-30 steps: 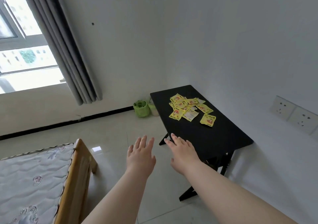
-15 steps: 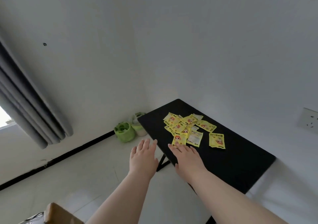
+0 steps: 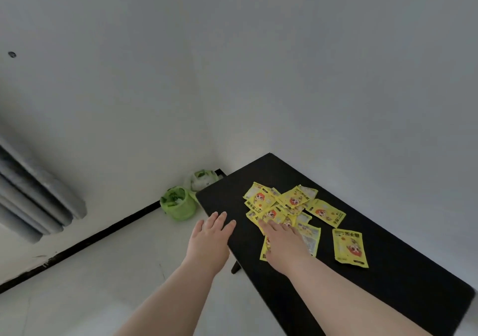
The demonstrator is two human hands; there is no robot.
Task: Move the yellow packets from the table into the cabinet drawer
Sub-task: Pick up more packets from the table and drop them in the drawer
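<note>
Several yellow packets point(image 3: 292, 201) with a red cartoon print lie in a loose overlapping pile on a black table point(image 3: 388, 271). One packet point(image 3: 350, 247) lies apart, to the right of the pile. My right hand point(image 3: 282, 242) is stretched flat over the near edge of the pile, fingers apart, covering parts of two packets. My left hand point(image 3: 209, 237) hovers open over the table's left edge, holding nothing. No cabinet drawer is in view.
The table stands in a room corner against white walls. A green bin point(image 3: 178, 204) and a white bag with green contents point(image 3: 203, 179) sit on the floor by the table's far left corner. Grey curtains point(image 3: 31, 201) hang at the left.
The view has swung right and closer to the table. Both hands have reached forward; my right hand has come from short of the pile to lie over its near packets.
</note>
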